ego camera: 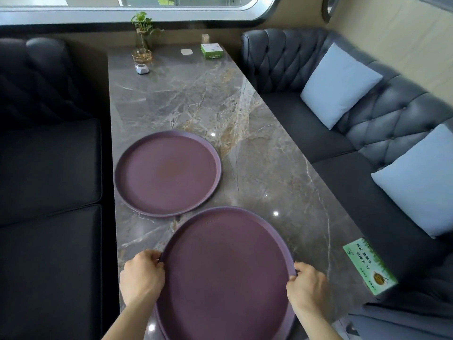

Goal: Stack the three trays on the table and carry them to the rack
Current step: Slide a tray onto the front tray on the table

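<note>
We hold the near tray point(224, 273) by opposite sides of its rim, the left hand point(141, 276) and the right hand point(306, 285) each with fingers clenched over the edge, which we judge keeps the wide disc level while it is moved. It sits at the near edge of the tabletop point(269, 173), and a second rim line along its lower left suggests another tray underneath, though we cannot tell for certain. The far tray point(168, 174) lies flat by the left edge, just beyond the held one and apart from it. Only 2 trays show plainly, so we judge the stack unfinished. The near tray's closest part is cut off below, and no rack is in view.
</note>
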The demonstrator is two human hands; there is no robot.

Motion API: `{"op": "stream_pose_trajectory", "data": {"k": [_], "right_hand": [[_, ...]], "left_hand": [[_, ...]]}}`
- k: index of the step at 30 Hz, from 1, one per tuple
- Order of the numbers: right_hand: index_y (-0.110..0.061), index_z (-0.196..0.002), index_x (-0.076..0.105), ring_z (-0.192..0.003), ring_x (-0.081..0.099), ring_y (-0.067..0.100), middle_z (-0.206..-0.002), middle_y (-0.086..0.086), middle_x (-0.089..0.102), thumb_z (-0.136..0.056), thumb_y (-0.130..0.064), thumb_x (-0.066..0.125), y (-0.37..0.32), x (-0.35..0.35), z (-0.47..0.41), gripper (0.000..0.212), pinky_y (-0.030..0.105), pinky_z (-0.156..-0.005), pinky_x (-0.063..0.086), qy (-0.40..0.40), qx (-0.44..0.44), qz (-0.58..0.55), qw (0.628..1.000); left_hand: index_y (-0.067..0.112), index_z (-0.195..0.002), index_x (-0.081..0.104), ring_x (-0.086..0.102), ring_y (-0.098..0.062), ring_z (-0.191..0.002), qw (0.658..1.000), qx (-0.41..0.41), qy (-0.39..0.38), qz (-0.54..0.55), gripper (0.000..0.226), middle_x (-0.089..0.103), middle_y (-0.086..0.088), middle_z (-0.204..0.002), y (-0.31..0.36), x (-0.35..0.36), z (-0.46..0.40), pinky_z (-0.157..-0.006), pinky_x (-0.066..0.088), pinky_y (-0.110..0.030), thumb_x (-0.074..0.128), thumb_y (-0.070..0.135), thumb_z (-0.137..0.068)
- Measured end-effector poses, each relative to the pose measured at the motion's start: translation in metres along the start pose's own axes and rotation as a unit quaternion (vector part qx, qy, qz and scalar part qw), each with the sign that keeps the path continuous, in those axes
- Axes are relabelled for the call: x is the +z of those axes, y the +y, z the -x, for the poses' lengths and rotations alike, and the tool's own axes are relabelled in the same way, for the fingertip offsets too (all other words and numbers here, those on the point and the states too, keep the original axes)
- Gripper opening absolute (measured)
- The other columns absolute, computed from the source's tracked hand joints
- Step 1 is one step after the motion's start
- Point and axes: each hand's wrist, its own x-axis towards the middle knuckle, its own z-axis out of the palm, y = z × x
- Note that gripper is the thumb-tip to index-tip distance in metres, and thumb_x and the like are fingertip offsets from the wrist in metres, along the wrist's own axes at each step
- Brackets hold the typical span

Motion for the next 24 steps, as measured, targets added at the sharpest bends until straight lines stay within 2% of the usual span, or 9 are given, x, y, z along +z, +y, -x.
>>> {"op": "stream_pose_trajectory", "data": {"k": [5,14,20,24], "right_hand": [[-0.022,-0.109,0.073,-0.092,0.068,0.034,-0.100,0.010,0.074,-0.079,-0.006,0.065,-0.0020,-0.0017,-0.0022,0.034,0.033,-0.066,0.050,-0.014,0.006,0.002,1.000],[-0.020,-0.103,0.074,-0.084,0.069,0.033,-0.090,0.009,0.074,-0.077,-0.004,0.066,-0.0009,0.0007,-0.0034,0.031,0.033,-0.063,0.053,-0.005,0.002,0.001,1.000],[-0.022,-0.104,0.073,-0.089,0.067,0.034,-0.095,0.010,0.073,-0.078,-0.006,0.062,-0.0015,-0.0014,-0.0066,0.032,0.030,-0.065,0.046,-0.016,0.006,0.000,1.000],[-0.025,-0.091,0.070,-0.079,0.065,0.031,-0.084,0.007,0.070,-0.074,-0.009,0.061,-0.0007,-0.0027,-0.0096,0.025,0.033,-0.063,0.053,-0.031,0.006,0.003,0.999]], "left_hand": [[0.028,-0.098,0.077,0.066,-0.036,-0.097,1.000,-0.006,-0.001,-0.004,0.027,0.077,-0.004,-0.096,-0.0001,0.0009,-0.0013,-0.081,0.052,-0.038,0.066,0.014,-0.078],[0.028,-0.093,0.077,0.067,-0.034,-0.090,1.000,0.020,0.005,-0.017,0.022,0.076,-0.002,-0.089,-0.0024,0.0031,-0.0032,-0.072,0.052,-0.035,0.066,0.014,-0.079],[0.022,-0.087,0.075,0.067,-0.035,-0.082,0.995,0.074,0.018,-0.068,0.019,0.074,-0.006,-0.083,-0.0039,0.0038,-0.0021,-0.060,0.042,-0.032,0.064,0.010,-0.078],[0.023,-0.083,0.069,0.059,-0.032,-0.072,0.989,0.094,0.010,-0.109,0.015,0.071,-0.003,-0.081,-0.0052,0.0045,-0.0026,-0.060,0.048,-0.035,0.059,0.013,-0.076]]}}
